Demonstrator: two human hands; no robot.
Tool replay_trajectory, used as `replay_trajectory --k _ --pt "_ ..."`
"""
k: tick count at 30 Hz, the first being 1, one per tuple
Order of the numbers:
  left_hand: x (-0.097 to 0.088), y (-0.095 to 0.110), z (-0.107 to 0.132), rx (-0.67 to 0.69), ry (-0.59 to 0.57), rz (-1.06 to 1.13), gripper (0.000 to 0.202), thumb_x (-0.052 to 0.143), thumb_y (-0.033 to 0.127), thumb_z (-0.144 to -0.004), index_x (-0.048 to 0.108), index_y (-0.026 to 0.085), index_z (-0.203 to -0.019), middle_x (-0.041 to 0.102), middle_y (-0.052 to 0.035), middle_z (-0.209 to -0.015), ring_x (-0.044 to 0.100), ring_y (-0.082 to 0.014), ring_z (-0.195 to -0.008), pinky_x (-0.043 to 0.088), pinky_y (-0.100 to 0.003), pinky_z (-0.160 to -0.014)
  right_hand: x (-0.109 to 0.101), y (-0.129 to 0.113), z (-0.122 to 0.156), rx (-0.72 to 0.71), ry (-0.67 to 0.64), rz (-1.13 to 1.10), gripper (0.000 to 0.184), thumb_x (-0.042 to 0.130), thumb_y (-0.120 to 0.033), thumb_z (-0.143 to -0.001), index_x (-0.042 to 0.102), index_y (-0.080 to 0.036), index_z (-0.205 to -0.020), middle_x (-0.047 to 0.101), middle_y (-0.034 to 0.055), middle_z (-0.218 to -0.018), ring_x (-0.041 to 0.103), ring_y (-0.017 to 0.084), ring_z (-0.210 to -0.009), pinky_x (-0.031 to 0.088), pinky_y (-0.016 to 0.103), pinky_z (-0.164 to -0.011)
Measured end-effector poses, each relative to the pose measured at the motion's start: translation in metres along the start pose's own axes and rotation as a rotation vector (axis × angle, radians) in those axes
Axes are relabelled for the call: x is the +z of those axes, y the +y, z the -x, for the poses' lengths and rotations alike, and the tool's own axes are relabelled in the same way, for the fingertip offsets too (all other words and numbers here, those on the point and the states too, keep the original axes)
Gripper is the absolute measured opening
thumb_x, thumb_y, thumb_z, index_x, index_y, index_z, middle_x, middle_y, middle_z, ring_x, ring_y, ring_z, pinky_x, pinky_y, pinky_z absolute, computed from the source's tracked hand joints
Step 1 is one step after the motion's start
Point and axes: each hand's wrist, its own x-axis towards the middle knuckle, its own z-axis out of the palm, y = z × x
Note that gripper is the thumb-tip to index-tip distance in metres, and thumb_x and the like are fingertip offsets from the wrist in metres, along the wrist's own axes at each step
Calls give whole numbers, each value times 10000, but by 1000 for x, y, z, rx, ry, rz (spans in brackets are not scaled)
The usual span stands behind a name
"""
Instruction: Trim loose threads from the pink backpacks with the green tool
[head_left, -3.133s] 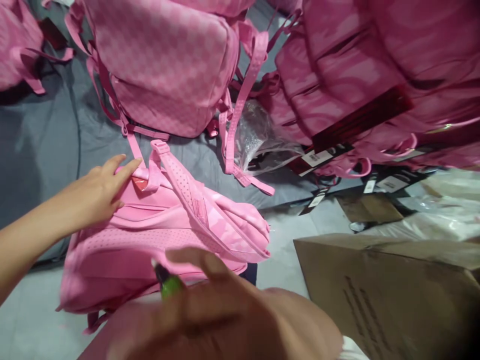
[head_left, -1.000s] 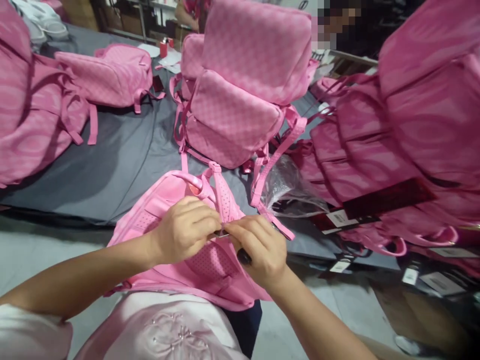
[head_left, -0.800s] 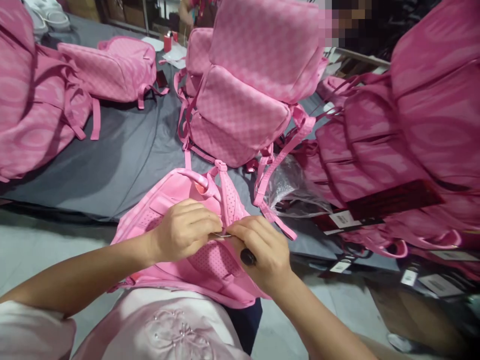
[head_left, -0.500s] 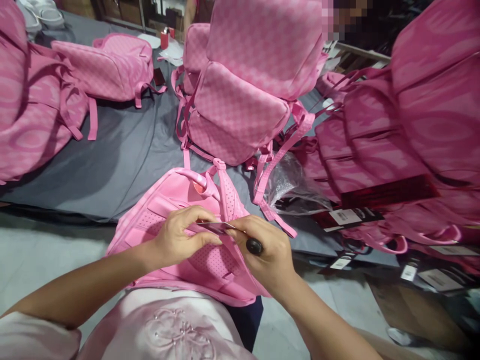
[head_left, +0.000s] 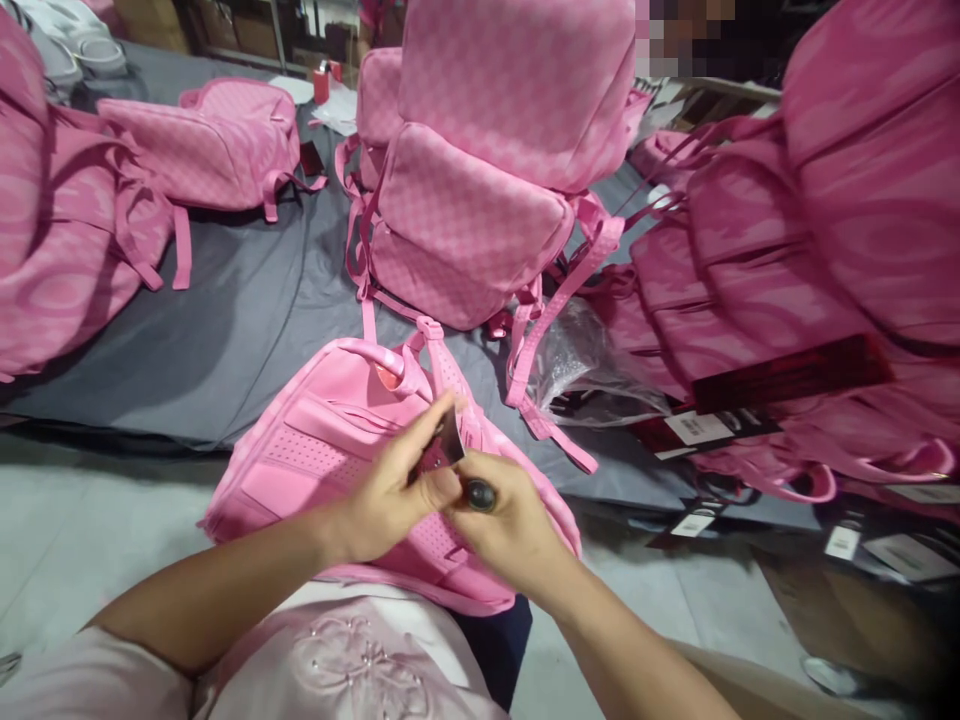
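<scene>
A pink backpack (head_left: pixel 300 440) lies in front of my body, its padded, dotted back panel and straps facing up. Above it my left hand (head_left: pixel 394 490) pinches a dark, thin card (head_left: pixel 448 440) that looks like a hang tag, seen nearly edge-on. My right hand (head_left: pixel 510 525) meets it from the right, its fingers at the card's lower edge. Closed in the right fist is a tool with a black handle (head_left: pixel 481 495); only its round end shows, and the rest is hidden by the fingers.
A checkered pink backpack (head_left: pixel 480 220) stands on the grey-covered table (head_left: pixel 247 310) ahead. More pink backpacks (head_left: pixel 750 240) are piled at right, with dangling tags (head_left: pixel 697 428). Others (head_left: pixel 202 150) sit at left. A clear plastic bag (head_left: pixel 577 370) lies beside a strap. A person is partly visible behind.
The card has turned from lying nearly level to tilted upright between my hands. My left fingers have extended upward, and my right hand has shifted slightly left with the black handle.
</scene>
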Motion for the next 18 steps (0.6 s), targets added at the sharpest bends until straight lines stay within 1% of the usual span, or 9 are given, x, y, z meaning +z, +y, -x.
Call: replay_trajectory --k 2,3,6,8,10,12,15,17,18 --pt "1 -3 0 -33 -137 55 908 677 632 -862 324 195 -1575 397 -151 -1597 381 -303 -1489 317 -438 -1256 6 3 2 16 -11 -31 233 548 -211 -809 426 -204 -610 433 -55 -569 368 80 -519 307 198 -476" --pt "0 -5 0 -41 -159 64 898 657 641 -872 321 197 -1577 406 -155 -1590 401 -310 -1476 320 -455 -1253 8 4 3 49 -4 -25 254 543 -224 -804 394 -210 -600 399 -63 -555 339 75 -507 285 198 -464" --pt "-3 -11 -1 -11 -99 -13 764 577 592 -946 326 243 -1577 371 -106 -1619 343 -292 -1510 263 -459 -1280 8 7 5 146 35 15 279 541 -262 -801 364 -218 -590 352 -73 -537 297 70 -495 253 201 -450" --pt "-4 -14 -2 26 -49 -59 709 621 506 -952 336 304 -1569 359 -50 -1630 304 -263 -1529 250 -423 -1287 7 8 5 160 57 50 264 539 -270 -798 384 -212 -592 373 -63 -556 324 78 -524 271 204 -474" --pt "-5 -16 -4 41 -25 -59 693 678 434 -933 372 340 -1548 407 -20 -1602 334 -241 -1514 267 -390 -1279 5 7 6 160 70 78 262 540 -270 -796 393 -208 -588 389 -54 -569 345 85 -548 284 209 -493" --pt "-7 -16 -5 27 -16 5 637 671 431 -938 429 327 -1518 458 -24 -1566 380 -231 -1487 292 -374 -1266 2 5 8 177 58 92 262 550 -288 -817 440 -199 -596 438 -44 -573 379 91 -550 303 216 -504" --pt "-12 -14 -5 -29 25 157 574 644 469 -949 491 292 -1473 511 -58 -1518 472 -231 -1414 408 -360 -1182 -18 9 14 233 75 94 290 592 -370 -867 563 -179 -650 555 -14 -583 465 108 -538 351 229 -516" --pt "-16 -13 -4 -67 52 230 560 664 449 -941 499 302 -1456 553 -70 -1470 568 -213 -1308 505 -327 -1060 -44 23 20 295 176 100 327 639 -435 -868 614 -173 -673 623 15 -600 509 118 -536 369 227 -508" --pt "-17 -12 -3 -78 58 250 546 676 430 -937 506 313 -1442 574 -70 -1444 605 -199 -1253 530 -304 -1007 -59 34 23 351 262 91 338 669 -460 -852 626 -173 -679 646 26 -610 515 117 -530 366 221 -494"
